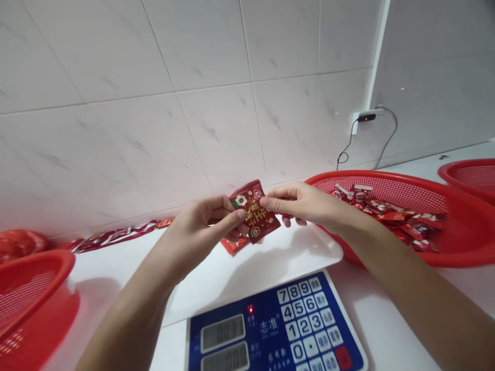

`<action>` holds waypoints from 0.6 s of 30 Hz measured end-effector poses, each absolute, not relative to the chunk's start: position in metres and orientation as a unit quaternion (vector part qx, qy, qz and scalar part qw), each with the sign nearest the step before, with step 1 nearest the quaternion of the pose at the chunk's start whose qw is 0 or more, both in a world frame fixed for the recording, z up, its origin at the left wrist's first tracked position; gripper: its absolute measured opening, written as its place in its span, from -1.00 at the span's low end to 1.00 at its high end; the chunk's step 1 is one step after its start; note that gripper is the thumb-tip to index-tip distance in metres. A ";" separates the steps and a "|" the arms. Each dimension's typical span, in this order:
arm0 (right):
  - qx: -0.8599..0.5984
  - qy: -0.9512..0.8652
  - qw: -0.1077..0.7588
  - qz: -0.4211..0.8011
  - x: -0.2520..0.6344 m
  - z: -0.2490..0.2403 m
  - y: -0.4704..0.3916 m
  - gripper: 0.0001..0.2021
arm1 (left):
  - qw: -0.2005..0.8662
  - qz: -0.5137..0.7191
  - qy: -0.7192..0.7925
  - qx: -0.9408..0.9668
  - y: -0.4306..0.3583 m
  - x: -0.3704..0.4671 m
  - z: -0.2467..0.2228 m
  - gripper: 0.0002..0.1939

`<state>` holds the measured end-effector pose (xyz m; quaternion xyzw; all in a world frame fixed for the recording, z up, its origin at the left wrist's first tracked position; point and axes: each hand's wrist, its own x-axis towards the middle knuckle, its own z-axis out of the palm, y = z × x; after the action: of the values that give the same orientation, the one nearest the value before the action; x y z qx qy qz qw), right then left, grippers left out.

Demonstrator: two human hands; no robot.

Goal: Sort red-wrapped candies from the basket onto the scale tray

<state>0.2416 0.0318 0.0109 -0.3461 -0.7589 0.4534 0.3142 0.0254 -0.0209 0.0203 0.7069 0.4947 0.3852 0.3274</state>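
A dark red packet (255,212) with white flowers and gold characters is held up between both hands. My left hand (216,219) pinches its left edge, thumb in front. At its right edge my right hand (292,203) grips it with the thumb on the front. Beneath the hands is the white pan (305,257) of a scale, where a brighter red packet (233,245) lies partly hidden by my left hand. The blue scale panel (266,330) faces me, with number keys, two displays and a lit red light.
A red basket (464,226) of small red packets stands at the right, with another basket (472,172) behind it. Another red basket (38,288) is at the left. Red packaging (119,234) lies along the tiled wall, which has a socket with cables.
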 end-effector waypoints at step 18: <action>-0.304 -0.715 0.374 0.507 0.237 0.010 0.030 -0.57 | 0.336 0.540 0.453 0.625 -0.019 0.017 0.026 -0.67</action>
<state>0.2369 0.0300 0.0101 -0.3044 -0.7146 0.5068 0.3741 0.0171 -0.0191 0.0256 0.6248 0.4528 0.5401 0.3360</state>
